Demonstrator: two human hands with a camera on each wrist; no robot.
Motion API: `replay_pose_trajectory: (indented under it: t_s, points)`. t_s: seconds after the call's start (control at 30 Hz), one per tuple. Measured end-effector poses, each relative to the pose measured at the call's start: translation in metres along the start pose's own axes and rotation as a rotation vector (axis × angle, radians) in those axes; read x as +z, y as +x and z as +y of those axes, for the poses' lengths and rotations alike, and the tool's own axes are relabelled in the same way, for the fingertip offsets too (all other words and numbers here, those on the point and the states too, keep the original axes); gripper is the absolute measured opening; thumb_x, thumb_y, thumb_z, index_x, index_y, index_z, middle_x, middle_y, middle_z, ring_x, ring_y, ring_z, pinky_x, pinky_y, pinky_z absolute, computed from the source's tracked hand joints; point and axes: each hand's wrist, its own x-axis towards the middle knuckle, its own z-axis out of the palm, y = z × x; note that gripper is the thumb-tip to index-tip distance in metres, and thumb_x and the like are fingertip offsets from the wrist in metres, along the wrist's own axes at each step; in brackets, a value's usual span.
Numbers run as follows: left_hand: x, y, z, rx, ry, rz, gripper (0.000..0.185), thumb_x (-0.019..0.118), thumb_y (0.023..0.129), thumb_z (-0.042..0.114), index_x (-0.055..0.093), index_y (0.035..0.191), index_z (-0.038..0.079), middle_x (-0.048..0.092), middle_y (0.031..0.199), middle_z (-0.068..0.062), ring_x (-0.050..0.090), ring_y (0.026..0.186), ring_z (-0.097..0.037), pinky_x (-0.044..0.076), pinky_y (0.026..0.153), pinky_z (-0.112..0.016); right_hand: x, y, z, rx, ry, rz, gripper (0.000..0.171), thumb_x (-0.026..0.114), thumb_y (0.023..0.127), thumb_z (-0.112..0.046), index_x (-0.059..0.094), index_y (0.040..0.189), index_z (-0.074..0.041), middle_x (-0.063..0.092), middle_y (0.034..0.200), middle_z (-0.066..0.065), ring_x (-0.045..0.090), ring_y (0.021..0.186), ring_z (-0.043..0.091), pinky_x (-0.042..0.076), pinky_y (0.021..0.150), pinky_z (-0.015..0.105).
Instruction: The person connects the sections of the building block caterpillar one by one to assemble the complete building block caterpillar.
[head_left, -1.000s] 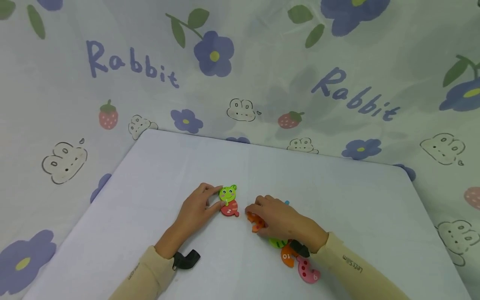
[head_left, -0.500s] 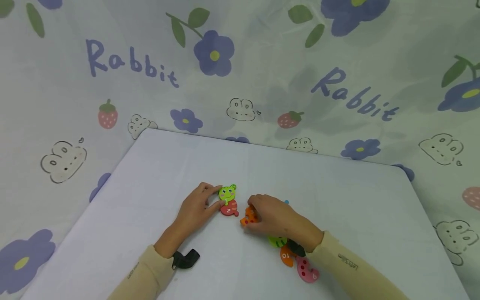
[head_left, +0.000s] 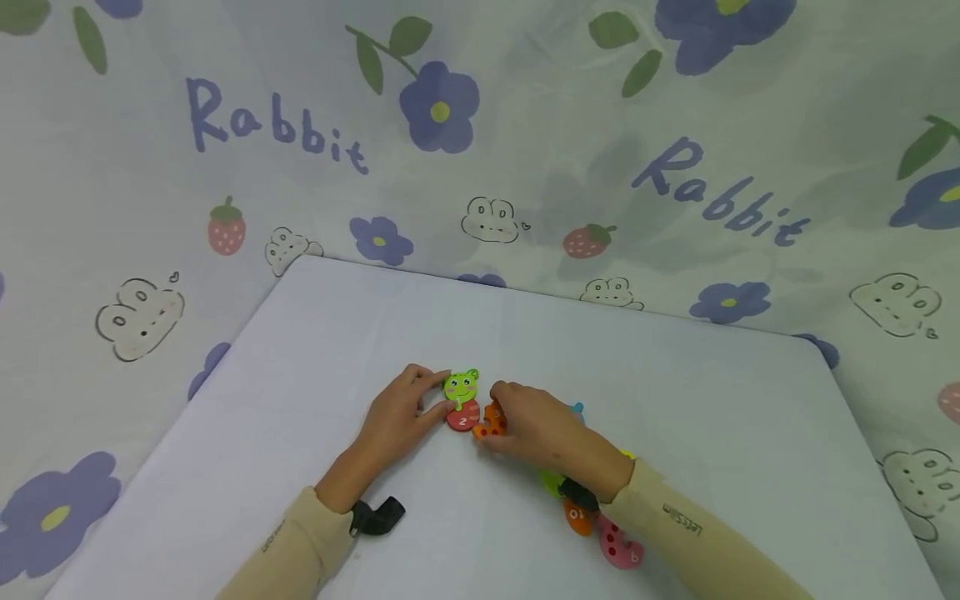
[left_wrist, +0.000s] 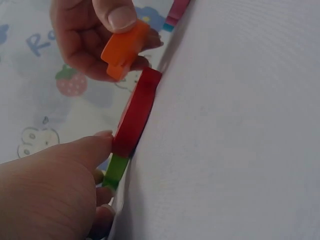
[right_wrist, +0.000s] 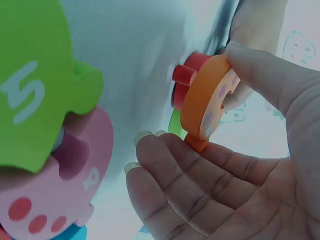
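Thumb and index finger of my left hand hold a green caterpillar-head puzzle piece, which is joined to a red piece marked 2 on the table. The left wrist view shows the thumb against the red piece and other fingers by the green one. My right hand pinches an orange puzzle piece with red dots between thumb and fingers, right beside the red piece. In the right wrist view the orange piece is tilted, with the red piece behind it.
Several other numbered pieces lie under and beside the right forearm, including an orange 10 and a pink spotted one. Close to the right wrist camera are a green 5 and a pink piece. A rabbit-print cloth hangs behind the white table.
My right hand has carried the orange piece leftward from the other pieces up to the red piece, turning it on the way. The left hand keeps its hold on the head piece.
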Motion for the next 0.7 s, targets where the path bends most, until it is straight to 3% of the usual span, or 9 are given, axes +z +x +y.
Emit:
replay_pose_trajectory:
  t_s: [0.37, 0.7]
  points:
    - [-0.001, -0.001, 0.001, -0.013, 0.004, -0.008, 0.053, 0.080, 0.095, 0.036, 0.066, 0.143, 0.018, 0.056, 0.112, 0.004, 0.049, 0.077, -0.010, 0.044, 0.064, -0.026, 0.008, 0.005, -0.004, -0.004, -0.018, 0.009, 0.060, 0.086, 0.086, -0.047, 0.063, 0.125, -0.007, 0.064, 0.097, -0.001, 0.058, 0.082, 0.013, 0.055, 0.077, 0.031]
    - [0.001, 0.000, -0.002, -0.010, 0.008, -0.009, 0.055, 0.079, 0.095, 0.037, 0.065, 0.144, 0.018, 0.056, 0.112, 0.005, 0.048, 0.077, -0.009, 0.044, 0.064, -0.025, 0.013, 0.008, -0.010, -0.012, -0.175, 0.043, 0.064, 0.085, 0.084, -0.056, 0.065, 0.122, -0.008, 0.067, 0.102, 0.003, 0.061, 0.088, 0.018, 0.057, 0.074, 0.034]
